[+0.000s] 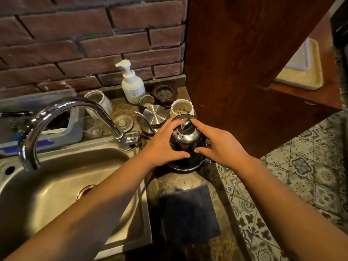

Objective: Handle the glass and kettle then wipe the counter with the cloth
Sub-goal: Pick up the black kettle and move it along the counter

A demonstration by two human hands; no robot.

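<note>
A shiny steel kettle (185, 137) stands on the stone counter (190, 182) to the right of the sink. My left hand (163, 146) wraps its left side and my right hand (219, 143) wraps its right side, fingers curled around the body near the lid knob. A clear glass (90, 127) stands behind the sink, under the tap's arch. A dark folded cloth (189, 213) lies flat on the counter, nearer to me than the kettle.
A steel sink (56, 185) with a curved tap (62, 113) fills the left. Behind the kettle stand a soap pump bottle (131, 85), a small steel pot with lid (154, 114), white ceramic cups (181, 108) and a dark holder. A wooden panel (244, 72) rises at right; patterned floor lies below.
</note>
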